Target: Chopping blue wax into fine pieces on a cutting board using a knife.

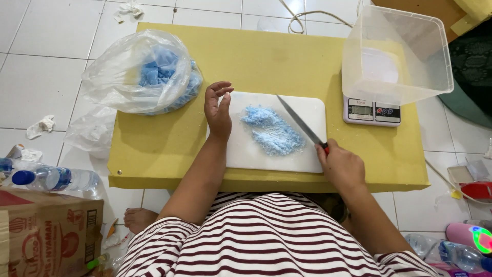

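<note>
A white cutting board (307, 110) lies on a low yellow table (256, 61). On the board is a heap of light blue shredded crumbs (271, 131). My right hand (342, 165) grips a red-handled knife (301, 121), its blade slanting up and left over the heap's right side. My left hand (217, 109) rests on the board's left edge with the fingers curled loosely and nothing in it, just left of the crumbs.
A clear plastic bag (141, 72) of blue chunks sits at the table's left. A clear tub (397, 54) stands on a white kitchen scale (371, 111) at the right. Water bottles (51, 178) and a cardboard box (48, 238) lie on the tiled floor at left.
</note>
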